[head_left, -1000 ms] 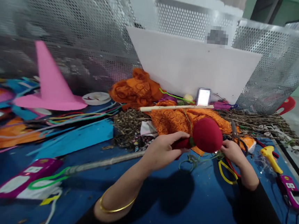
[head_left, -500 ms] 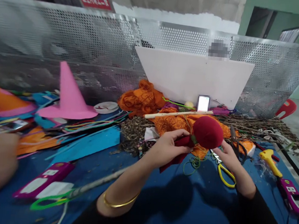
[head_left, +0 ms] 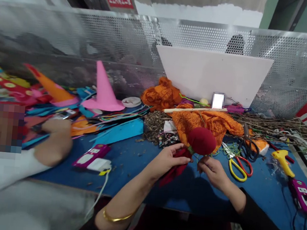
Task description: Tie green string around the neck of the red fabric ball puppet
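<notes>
My left hand (head_left: pixel 165 159) is closed on dark red cloth (head_left: pixel 174 168) just below a round red stuffed ball (head_left: pixel 202 141). My right hand (head_left: pixel 211 170) pinches at the neck under the ball, where thin green thread (head_left: pixel 229 150) trails off to the right. The ball is held above the blue table (head_left: pixel 127 163), in front of crumpled orange fabric (head_left: pixel 209 121). A gold bangle sits on my left wrist.
Yellow and red scissors (head_left: pixel 236 167), black scissors (head_left: pixel 247 146) and a yellow glue gun (head_left: pixel 283 162) lie to the right. A pink felt cone (head_left: pixel 104 89), coloured felt scraps and twigs (head_left: pixel 276 125) lie further back. A co-worker's arm (head_left: pixel 51 145) rests at the left. A perforated metal screen (head_left: pixel 68 43) backs the table.
The view has pulled back and swung left, bringing the co-worker into sight. My right hand has moved from the ball's right side to under its neck; the ball has dropped slightly.
</notes>
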Available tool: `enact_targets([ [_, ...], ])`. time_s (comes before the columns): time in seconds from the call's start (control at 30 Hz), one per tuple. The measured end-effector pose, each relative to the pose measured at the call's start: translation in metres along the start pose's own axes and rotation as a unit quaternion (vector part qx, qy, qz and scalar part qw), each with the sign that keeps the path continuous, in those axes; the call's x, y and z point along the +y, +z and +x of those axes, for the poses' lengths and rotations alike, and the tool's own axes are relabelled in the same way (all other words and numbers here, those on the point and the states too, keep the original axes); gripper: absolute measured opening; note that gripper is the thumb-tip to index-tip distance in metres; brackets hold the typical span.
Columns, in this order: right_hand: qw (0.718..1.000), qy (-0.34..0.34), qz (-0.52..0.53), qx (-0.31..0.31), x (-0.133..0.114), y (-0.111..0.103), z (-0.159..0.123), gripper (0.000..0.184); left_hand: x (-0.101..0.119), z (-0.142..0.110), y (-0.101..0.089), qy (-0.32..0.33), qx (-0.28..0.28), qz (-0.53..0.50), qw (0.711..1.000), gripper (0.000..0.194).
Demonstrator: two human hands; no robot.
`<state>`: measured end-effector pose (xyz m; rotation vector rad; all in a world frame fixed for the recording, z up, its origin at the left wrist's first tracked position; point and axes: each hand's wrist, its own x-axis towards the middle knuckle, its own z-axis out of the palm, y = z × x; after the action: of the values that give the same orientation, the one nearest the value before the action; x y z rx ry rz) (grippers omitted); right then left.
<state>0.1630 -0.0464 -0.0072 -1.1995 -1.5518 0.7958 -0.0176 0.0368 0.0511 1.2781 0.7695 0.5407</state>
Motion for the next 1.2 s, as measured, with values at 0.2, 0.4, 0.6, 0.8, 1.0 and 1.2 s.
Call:
enact_targets([
  [0.2,0.986,-0.08,0.079,0.125,-0.009,0.029,-0.027,0.028,-0.032,-0.012,-0.009,-0.028,0.015,-0.029,0.999,0.042],
  [0.4,0.955,-0.069,0.159,0.241,-0.009,0.054,-0.023,0.031,-0.047,-0.006,0.0,-0.046,0.017,-0.044,0.998,0.033],
  [0.6,0.942,0.03,0.292,0.165,-0.01,0.055,-0.017,0.039,-0.062,-0.007,0.0,-0.043,-0.021,-0.065,0.997,0.039],
  [0.8,0.947,0.122,0.243,0.169,-0.016,0.052,-0.028,0.032,-0.062,-0.014,-0.002,-0.039,0.002,-0.057,0.998,0.039],
  [1.0,0.946,0.137,0.212,0.203,-0.019,0.058,-0.037,0.035,-0.068,-0.016,0.002,-0.028,0.031,-0.024,0.999,0.038],
  [1.2,0.979,0.074,0.12,0.147,-0.026,0.058,-0.04,0.034,-0.069,-0.016,0.0,-0.007,0.055,0.163,0.985,0.028],
])
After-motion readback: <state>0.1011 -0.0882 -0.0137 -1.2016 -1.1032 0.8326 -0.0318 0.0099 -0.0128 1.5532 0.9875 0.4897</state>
